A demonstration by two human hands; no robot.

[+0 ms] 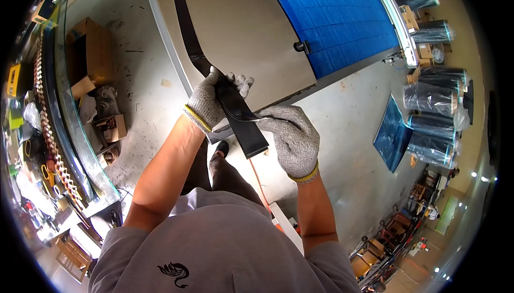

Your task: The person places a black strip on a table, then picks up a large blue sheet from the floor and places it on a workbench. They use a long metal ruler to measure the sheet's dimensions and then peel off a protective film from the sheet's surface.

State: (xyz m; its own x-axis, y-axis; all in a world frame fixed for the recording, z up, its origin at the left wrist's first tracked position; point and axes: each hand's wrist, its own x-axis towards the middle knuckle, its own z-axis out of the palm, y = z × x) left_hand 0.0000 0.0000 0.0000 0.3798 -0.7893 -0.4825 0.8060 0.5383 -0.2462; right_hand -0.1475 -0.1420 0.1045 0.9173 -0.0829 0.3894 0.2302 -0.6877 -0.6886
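Observation:
A long, flat black strip (243, 132) runs from the far end of the metal-topped table to a squared end in front of my body. My left hand (208, 100), in a grey knit glove with a yellow cuff, is closed round it, thumb on one side and fingertips showing past the other edge. Gloved the same way, my right hand (292, 135) pinches at the strip's right edge, just short of its end. A thin curved edge crosses the strip there and meets the right fingertips; whether it is a separate layer or a fold is unclear.
The table's bare grey top (235, 25) lies ahead, with a blue sheet (332, 20) and black clamps (301, 47) on its right. Cardboard boxes (93, 52) stand on the floor at left, beside a cluttered glass-edged bench (72, 116). Wrapped rolls (433, 95) line the right wall.

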